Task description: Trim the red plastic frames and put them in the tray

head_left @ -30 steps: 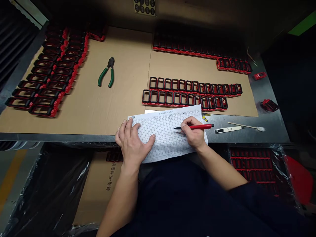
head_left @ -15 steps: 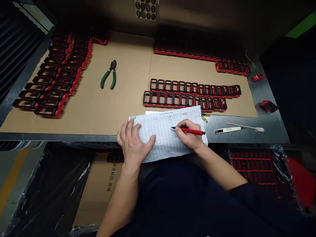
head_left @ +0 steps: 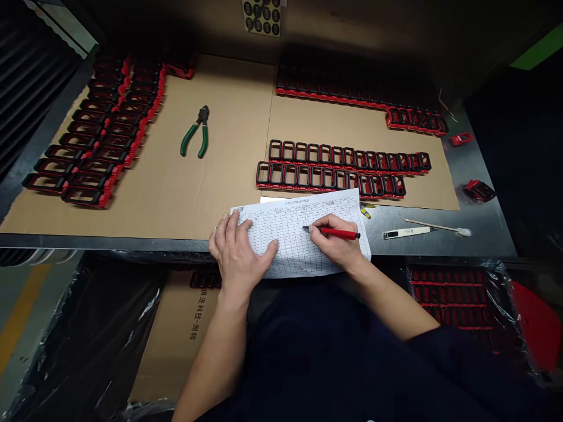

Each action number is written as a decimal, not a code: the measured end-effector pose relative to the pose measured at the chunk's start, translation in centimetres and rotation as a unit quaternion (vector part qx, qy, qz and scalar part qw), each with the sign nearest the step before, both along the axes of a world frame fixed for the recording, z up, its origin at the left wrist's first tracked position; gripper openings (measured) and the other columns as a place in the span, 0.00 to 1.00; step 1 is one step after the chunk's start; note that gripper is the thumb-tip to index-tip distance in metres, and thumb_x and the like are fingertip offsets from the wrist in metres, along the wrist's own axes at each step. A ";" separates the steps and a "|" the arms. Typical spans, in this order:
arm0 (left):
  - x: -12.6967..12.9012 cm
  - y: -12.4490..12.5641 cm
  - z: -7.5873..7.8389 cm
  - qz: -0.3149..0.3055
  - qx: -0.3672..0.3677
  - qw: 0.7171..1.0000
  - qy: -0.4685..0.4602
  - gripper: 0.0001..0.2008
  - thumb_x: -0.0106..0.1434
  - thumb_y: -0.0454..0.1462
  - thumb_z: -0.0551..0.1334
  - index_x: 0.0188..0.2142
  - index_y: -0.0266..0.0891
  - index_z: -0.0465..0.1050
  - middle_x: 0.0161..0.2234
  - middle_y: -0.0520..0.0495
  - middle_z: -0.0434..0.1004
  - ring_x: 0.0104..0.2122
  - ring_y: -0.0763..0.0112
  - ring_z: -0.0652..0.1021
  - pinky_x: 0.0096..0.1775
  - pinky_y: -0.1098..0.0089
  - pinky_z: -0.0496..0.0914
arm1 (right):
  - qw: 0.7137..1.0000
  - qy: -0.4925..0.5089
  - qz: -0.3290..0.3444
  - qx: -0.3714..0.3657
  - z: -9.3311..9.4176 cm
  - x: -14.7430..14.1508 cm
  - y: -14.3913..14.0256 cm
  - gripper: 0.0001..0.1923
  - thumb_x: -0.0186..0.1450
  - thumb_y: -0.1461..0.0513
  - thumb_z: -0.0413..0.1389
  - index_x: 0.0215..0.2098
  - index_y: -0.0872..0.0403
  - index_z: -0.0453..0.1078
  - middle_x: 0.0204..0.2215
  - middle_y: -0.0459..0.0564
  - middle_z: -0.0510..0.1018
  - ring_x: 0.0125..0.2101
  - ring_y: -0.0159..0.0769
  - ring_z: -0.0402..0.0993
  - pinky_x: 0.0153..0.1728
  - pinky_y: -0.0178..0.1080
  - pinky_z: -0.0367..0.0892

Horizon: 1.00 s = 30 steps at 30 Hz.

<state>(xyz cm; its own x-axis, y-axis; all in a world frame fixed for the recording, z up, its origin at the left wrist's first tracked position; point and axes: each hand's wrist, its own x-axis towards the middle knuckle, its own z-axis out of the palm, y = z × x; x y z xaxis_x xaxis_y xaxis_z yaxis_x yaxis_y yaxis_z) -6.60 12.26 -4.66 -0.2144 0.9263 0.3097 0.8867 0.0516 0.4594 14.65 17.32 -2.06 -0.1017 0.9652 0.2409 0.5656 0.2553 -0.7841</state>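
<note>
Left hand [head_left: 237, 255] flat, fingers spread, pinning gridded sheet [head_left: 295, 249] at bench [head_left: 132, 241] front edge. Right hand [head_left: 336, 243] just beside it, fingers pinched round red pen [head_left: 341, 233]. Pen long axis runs left-right, tip [head_left: 304, 228] pointing left, touching sheet mid-grid, between both hands.
</note>
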 end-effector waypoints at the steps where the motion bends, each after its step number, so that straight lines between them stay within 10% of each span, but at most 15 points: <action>1: 0.0 0.0 0.0 0.000 0.001 1.000 0.003 0.27 0.59 0.53 0.64 0.51 0.40 0.69 0.65 0.32 0.65 0.66 0.41 0.62 0.65 0.45 0.49 | 1.000 -0.001 0.000 0.001 0.0 0.0 0.0 0.07 0.61 0.58 0.59 0.27 0.50 0.74 0.23 0.45 0.80 0.24 0.35 0.75 0.29 0.36 0.70; 30: 0.0 0.0 0.0 0.003 -0.005 1.000 0.000 0.27 0.58 0.53 0.64 0.51 0.40 0.69 0.65 0.32 0.65 0.66 0.41 0.62 0.65 0.45 0.50 | 1.000 -0.006 0.012 0.021 0.1 0.0 0.1 0.06 0.62 0.60 0.59 0.28 0.51 0.74 0.24 0.45 0.80 0.24 0.35 0.76 0.30 0.37 0.71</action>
<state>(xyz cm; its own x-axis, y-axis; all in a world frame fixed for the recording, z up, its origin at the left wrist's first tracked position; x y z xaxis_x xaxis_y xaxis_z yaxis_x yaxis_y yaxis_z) -6.60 12.30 -4.66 -0.2205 0.9278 0.3009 0.8864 0.0619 0.4588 14.64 17.38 -2.01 -0.1284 0.9516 0.2792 0.5677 0.3014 -0.7661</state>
